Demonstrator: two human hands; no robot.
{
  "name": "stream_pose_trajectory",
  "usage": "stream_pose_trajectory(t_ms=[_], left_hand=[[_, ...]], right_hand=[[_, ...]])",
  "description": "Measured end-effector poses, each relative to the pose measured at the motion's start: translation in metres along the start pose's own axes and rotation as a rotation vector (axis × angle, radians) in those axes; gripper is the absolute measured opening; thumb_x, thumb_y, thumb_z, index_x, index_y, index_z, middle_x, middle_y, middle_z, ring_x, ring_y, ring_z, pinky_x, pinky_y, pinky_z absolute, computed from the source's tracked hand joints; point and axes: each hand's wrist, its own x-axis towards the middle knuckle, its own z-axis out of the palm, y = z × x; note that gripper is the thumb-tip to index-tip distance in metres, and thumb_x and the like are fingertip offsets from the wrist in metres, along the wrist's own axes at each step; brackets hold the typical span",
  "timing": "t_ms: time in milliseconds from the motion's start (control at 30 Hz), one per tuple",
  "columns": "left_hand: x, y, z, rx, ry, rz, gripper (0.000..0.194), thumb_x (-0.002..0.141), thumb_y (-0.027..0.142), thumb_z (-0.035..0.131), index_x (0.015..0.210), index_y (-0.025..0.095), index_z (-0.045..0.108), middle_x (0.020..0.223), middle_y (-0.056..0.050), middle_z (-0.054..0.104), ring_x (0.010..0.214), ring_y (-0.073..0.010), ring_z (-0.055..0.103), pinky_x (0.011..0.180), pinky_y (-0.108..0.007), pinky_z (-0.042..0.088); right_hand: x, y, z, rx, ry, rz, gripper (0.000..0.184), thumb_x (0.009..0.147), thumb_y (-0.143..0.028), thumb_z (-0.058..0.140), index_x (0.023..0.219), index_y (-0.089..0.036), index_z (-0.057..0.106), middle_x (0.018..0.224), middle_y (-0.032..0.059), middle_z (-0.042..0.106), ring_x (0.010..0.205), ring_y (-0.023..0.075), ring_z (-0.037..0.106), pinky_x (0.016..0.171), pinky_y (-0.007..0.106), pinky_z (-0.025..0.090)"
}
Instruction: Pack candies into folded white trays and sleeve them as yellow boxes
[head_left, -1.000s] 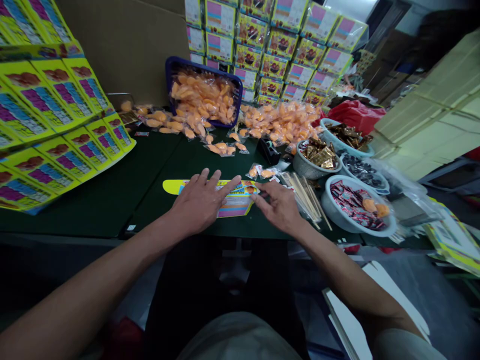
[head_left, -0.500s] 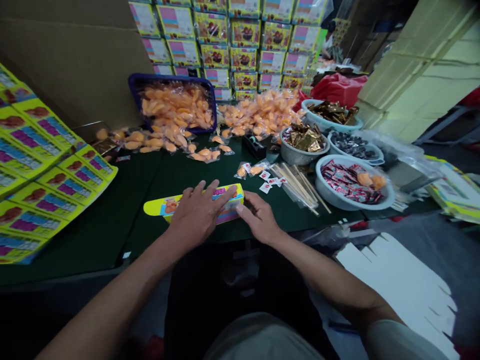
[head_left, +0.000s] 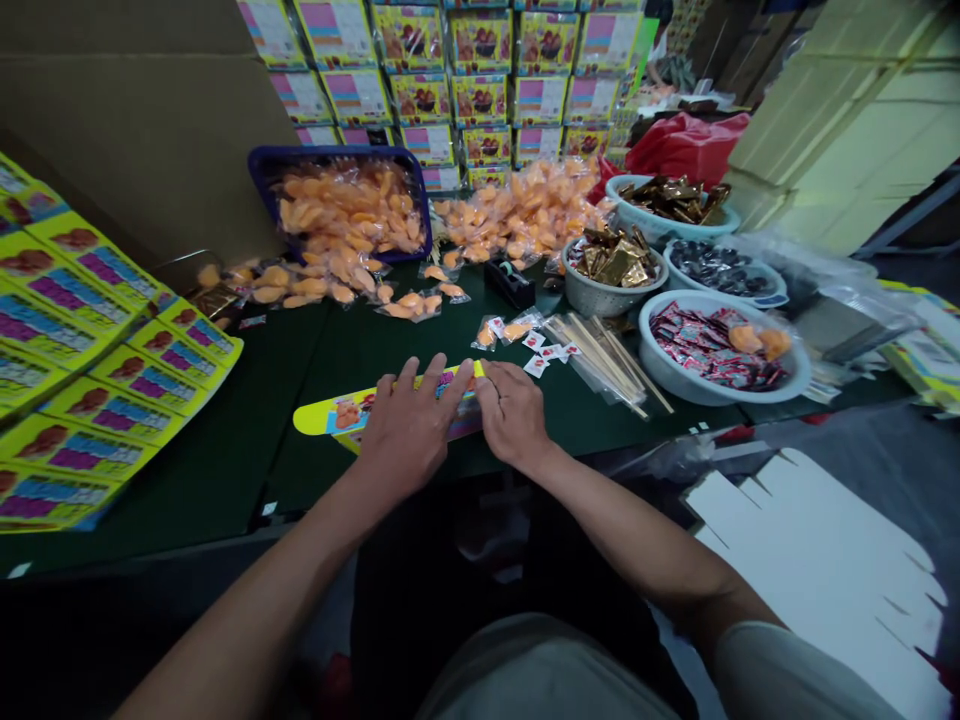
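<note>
"Where the green table (head_left: pixel 225 440) runs left, what's on it?"
"Yellow printed packaging (head_left: pixel 97 370), then the yellow box (head_left: pixel 349 411), lying before the person."
"And the hands?"
"Left hand (head_left: pixel 409 425) spread across the box; right hand (head_left: pixel 517 408) curled against its right end, though whether gripping, I can't tell."

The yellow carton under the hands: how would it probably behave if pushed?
The yellow carton likely feels light and fairly stiff, looking like folded card. Its rounded end flap might bend, since it sticks out past the body. Flat-sided and low, it should slide rather than roll.
</note>
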Motion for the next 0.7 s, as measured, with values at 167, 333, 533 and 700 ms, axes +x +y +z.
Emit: stream_pose_trajectory(t_ms=[167,333,533,700], left_hand=[[0.003,0.002,0.0,-0.028,0.027,-0.03,0.071,0.102,0.019,0.048,0.17,0.034,0.031,0.169,-0.014,0.045,0.151,-0.0468,0.044,0.108,-0.062,0.046],[0.0,0.006,0.003,-0.047,0.034,-0.048,0.065,0.103,0.015,0.042,0.167,0.021,0.038,0.172,-0.014,0.041,0.156,-0.0464,0.04,0.115,-0.064,0.044],[-0.005,0.01,0.013,-0.075,0.121,-0.068,0.054,0.108,0.018,0.036,0.159,0.002,0.045,0.166,-0.025,0.047,0.157,-0.0389,0.043,0.125,-0.056,0.039],[-0.009,0.005,0.014,-0.08,0.145,-0.053,0.052,0.107,0.021,0.043,0.154,-0.002,0.048,0.161,-0.028,0.052,0.154,-0.0369,0.047,0.128,-0.052,0.038]], right_hand=[[0.004,0.005,-0.003,-0.051,-0.011,-0.092,0.044,0.108,-0.027,0.041,0.14,-0.016,0.069,0.138,0.0144,0.073,0.134,0.0264,0.065,0.119,0.048,0.05],[-0.003,0.007,-0.006,-0.079,-0.123,-0.311,0.056,0.112,-0.033,0.043,0.165,-0.017,0.042,0.167,0.015,0.049,0.158,0.0256,0.043,0.13,0.051,0.039],[0.005,0.017,-0.016,-0.201,-0.199,-0.487,0.063,0.106,-0.035,0.058,0.165,-0.02,0.044,0.163,0.0164,0.054,0.156,0.0348,0.044,0.126,0.063,0.041],[0.019,0.026,-0.016,-0.174,-0.328,-0.639,0.065,0.108,-0.028,0.053,0.171,-0.026,0.034,0.164,0.0127,0.053,0.157,0.0332,0.042,0.126,0.063,0.043]])
